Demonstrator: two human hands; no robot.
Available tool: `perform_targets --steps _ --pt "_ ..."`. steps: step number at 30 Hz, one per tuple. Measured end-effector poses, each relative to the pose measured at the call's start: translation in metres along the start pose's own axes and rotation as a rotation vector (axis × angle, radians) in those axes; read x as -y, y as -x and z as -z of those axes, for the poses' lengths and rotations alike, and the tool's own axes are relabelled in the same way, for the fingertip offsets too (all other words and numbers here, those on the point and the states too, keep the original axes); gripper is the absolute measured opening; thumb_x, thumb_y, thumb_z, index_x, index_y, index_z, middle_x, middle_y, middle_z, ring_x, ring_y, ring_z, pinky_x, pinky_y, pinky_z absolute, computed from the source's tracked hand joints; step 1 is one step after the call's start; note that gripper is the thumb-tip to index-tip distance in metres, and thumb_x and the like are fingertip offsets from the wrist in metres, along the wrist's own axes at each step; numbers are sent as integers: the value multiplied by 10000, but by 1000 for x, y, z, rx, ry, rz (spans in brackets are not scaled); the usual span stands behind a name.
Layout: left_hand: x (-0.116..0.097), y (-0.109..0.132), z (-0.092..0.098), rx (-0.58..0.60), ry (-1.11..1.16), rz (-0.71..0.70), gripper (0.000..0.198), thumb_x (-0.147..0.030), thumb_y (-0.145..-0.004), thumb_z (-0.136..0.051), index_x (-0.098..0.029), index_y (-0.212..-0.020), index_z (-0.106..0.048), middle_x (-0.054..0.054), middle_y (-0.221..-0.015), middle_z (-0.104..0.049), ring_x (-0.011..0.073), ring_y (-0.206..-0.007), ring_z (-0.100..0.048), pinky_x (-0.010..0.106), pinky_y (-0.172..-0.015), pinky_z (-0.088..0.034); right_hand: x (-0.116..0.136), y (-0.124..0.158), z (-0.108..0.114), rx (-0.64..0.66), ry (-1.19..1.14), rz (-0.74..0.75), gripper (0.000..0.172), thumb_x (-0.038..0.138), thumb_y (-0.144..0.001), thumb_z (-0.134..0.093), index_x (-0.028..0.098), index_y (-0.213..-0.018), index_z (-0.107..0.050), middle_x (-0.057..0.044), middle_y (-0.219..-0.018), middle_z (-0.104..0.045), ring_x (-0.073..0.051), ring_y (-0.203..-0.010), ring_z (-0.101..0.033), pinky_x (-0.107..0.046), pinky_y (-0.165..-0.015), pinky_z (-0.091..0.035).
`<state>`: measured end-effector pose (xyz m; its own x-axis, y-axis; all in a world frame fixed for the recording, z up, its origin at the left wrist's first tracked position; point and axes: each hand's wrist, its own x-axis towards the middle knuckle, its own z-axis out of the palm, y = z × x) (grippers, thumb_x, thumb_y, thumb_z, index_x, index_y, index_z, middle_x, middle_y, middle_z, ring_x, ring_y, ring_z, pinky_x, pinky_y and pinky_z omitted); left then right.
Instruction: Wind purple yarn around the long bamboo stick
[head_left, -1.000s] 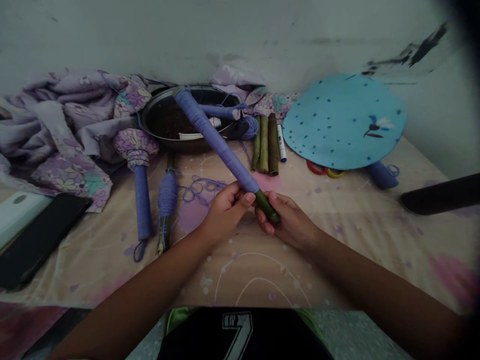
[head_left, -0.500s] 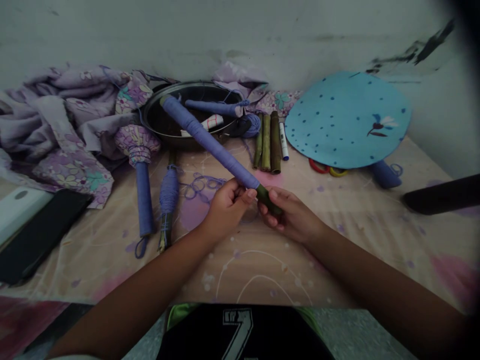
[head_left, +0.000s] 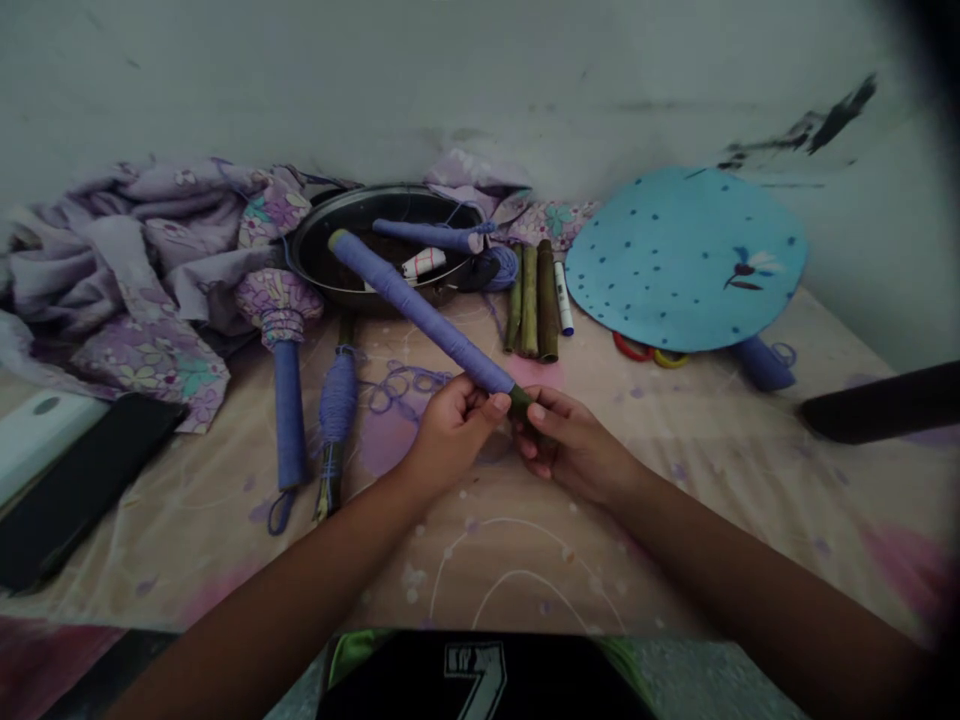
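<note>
Left hand (head_left: 454,430) and right hand (head_left: 583,437) — both holding the stick (head_left: 427,315), left near lower wrap, right around green end | stick slants above worktop (head_left: 517,555), far tip overlapping pan (head_left: 349,297) in view | room: worktop stretches between hands and front edge; blue disc (head_left: 675,260) well apart

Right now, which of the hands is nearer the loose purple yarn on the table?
Left. The left hand is just right of the loose yarn, holding the wrapped stick; the right hand is farther right, at the stick's bare green end.
</note>
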<state>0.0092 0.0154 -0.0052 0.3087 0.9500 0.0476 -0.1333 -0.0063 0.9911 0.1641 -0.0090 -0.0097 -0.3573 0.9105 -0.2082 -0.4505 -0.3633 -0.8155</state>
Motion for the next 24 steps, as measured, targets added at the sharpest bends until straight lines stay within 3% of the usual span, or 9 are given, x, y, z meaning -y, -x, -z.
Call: perform_targets --steps 6,10,13,16,24 --pt "-8 4 -3 143 153 52 364 -422 -749 -642 -151 -948 -503 -26 -638 -587 98 -566 -594 199 -528 -454 -5 1 3 131 48 -3 374 521 -855 -485 159 -790 -558 17 -652 -553 -42 -410 -459 -194 -408 -392" --pt "-8 6 -3 172 190 75 326 -432 -767 -620 -157 -899 -503 -30 -612 -585 94 -520 -580 206 -500 -471 -9 1 2 67 68 56 400 567 -780 -564 188 -907 -539 21 -671 -542 -80 -487 -503 -198 -387 -412" --pt "-5 5 -2 132 158 91 291 -396 -763 -638 -140 -811 -509 -23 -606 -581 88 -528 -584 190 -498 -475 -9 1 0 30 84 77 406 465 -696 -708 202 -936 -513 46 -622 -529 -75 -471 -482 -183 -377 -407" --pt "-3 4 -2 139 190 109 272 -366 -772 -634 -137 -813 -491 -27 -636 -574 87 -522 -591 206 -509 -507 -7 2 -1 4 89 56 277 349 -730 -709 180 -876 -545 35 -639 -539 -72 -511 -510 -177 -417 -425" --pt "-5 5 -3 276 290 115 248 -372 -833 -549 -159 -868 -426 -37 -598 -551 127 -484 -608 268 -502 -525 -5 1 4 116 6 -17 303 443 -835 -561 144 -801 -602 -15 -706 -614 -84 -520 -578 -221 -511 -484"
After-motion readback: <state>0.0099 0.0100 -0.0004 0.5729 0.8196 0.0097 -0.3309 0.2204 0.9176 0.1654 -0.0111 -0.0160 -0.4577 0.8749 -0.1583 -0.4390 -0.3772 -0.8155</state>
